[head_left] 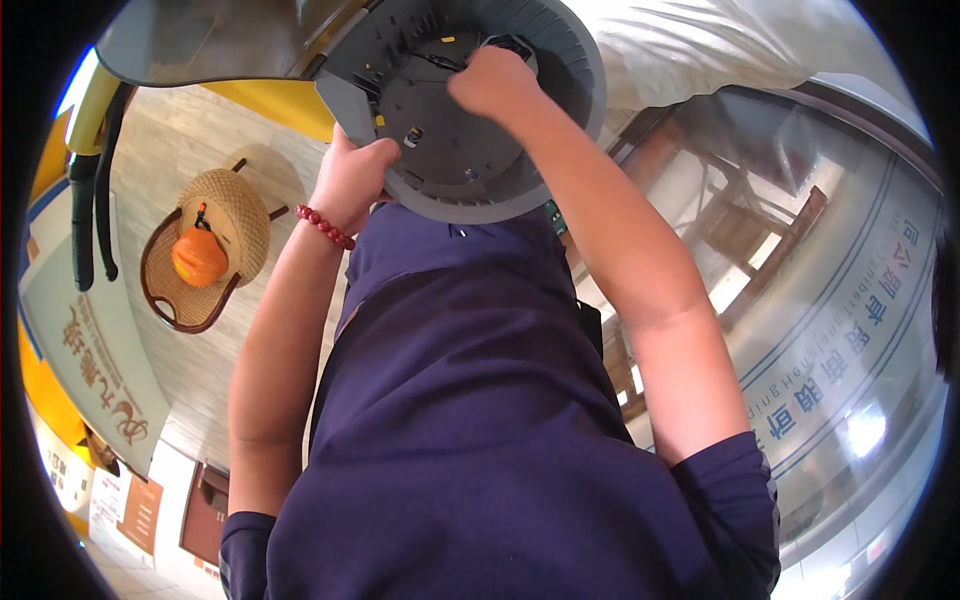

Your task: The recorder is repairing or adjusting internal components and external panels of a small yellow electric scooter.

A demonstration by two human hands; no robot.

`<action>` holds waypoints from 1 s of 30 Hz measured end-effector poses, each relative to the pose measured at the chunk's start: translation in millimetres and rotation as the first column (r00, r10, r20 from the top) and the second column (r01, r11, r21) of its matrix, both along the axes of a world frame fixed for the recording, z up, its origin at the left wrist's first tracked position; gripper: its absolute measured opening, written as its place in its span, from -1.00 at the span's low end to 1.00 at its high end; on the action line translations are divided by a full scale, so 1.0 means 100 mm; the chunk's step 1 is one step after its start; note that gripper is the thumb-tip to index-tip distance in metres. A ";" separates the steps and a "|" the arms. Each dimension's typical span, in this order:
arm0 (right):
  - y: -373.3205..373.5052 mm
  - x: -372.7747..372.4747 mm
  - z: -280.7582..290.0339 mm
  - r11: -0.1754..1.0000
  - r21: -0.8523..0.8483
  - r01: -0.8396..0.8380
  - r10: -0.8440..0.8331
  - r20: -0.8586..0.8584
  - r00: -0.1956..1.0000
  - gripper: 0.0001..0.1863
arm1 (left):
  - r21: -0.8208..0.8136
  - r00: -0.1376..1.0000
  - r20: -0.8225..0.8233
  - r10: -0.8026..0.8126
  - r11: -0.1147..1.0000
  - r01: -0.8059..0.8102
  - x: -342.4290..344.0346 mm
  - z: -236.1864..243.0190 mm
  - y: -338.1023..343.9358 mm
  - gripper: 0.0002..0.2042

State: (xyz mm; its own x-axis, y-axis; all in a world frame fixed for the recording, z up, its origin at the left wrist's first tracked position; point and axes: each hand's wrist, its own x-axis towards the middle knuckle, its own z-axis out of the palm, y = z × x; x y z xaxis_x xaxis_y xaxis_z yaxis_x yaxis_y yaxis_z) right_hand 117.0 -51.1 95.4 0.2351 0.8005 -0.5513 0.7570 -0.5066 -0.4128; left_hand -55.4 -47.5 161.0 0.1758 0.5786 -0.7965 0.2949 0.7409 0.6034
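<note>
A round dark-grey plastic housing [440, 120] tilts up in front of me, with its hollow inside facing me. My left hand [358, 180], a red bead bracelet at its wrist, grips the housing's lower left rim, thumb over the edge. Inside the shell is my right hand [493, 85], its fingers curled closed beside a thin black cable [436, 61]. What lies between those fingers is hidden. Behind that hand a bundle of black wire [515, 44] shows. Small yellow tabs [380, 121] and a little black-and-white part [413, 136] sit on the inner wall.
A glossy dark panel [220, 40] adjoins the housing at upper left. On the floor at left stands a wicker chair [225, 210] with an orange helmet [199, 257] on it. A glass window [800, 300] with lettering curves along my right, below a pale curtain [700, 50].
</note>
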 end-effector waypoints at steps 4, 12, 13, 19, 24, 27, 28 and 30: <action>-0.02 0.19 -0.19 0.762 -0.362 0.537 -0.618 -0.656 0.434 -0.85 | -0.004 1.000 0.009 -0.030 1.000 0.030 0.03 0.06 0.01 -0.51; -0.13 0.04 -0.14 0.476 -0.480 0.736 -0.673 -0.738 -0.046 -0.78 | -0.002 0.999 0.013 -0.048 0.999 0.048 0.00 0.04 0.02 -0.53; -0.15 0.02 -0.17 0.586 -0.327 0.741 -0.630 -0.760 0.162 -0.78 | -0.013 0.999 0.004 -0.040 0.999 0.040 0.00 0.05 0.01 -0.53; -0.27 0.03 -0.40 0.909 0.345 0.234 -0.117 -0.329 0.937 -0.75 | -0.015 0.996 -0.051 -0.072 0.997 0.071 0.02 0.05 0.01 -0.54; -0.22 -0.07 -0.37 0.894 0.298 0.334 -0.224 -0.349 0.910 -0.75 | -0.022 0.992 -0.037 -0.121 0.992 0.121 -0.03 0.04 0.04 -0.56; -0.21 -0.08 -0.32 0.880 0.273 0.389 -0.281 -0.362 0.889 -0.75 | -0.041 0.991 -0.066 -0.116 0.993 0.113 -0.02 0.06 0.03 -0.58; -0.17 -0.06 -0.30 0.878 0.274 0.392 -0.281 -0.367 0.887 -0.75 | -0.038 0.990 -0.061 -0.126 0.992 0.123 -0.01 0.05 0.03 -0.59; -0.06 -0.02 -0.24 0.256 -0.755 0.603 -0.733 -0.559 -0.389 -0.76 | -0.029 0.989 -0.059 -0.133 0.991 0.132 0.00 0.08 0.02 -0.59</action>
State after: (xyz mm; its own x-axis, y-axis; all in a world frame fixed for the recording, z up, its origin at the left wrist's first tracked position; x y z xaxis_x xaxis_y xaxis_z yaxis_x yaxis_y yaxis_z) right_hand 114.6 -56.7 71.0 0.0077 0.3802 -0.9249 -0.8872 -0.4241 -0.1817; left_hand -54.9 -45.3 168.8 0.2005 0.5330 -0.8220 0.4272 0.7075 0.5630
